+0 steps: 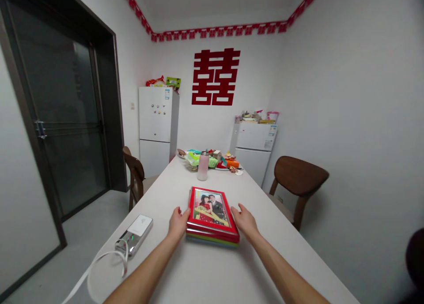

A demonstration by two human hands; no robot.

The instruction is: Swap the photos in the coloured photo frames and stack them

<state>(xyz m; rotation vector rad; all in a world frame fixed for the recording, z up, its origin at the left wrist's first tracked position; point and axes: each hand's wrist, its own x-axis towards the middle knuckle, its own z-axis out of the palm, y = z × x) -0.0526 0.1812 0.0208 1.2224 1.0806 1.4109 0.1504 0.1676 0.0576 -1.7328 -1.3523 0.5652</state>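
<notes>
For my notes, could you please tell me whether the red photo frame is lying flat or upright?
Flat: the red photo frame rests face-up on a coloured stack.

white walls (pixel 344 96), two fridges (pixel 158 114), a dark, apparently glass door (pixel 71 118).

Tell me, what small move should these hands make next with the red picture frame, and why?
Probably squeeze gently inward and lift the red picture frame slightly: the left hand and right hand sit at its opposite edges, and it lies atop a stack of coloured layers.
</notes>
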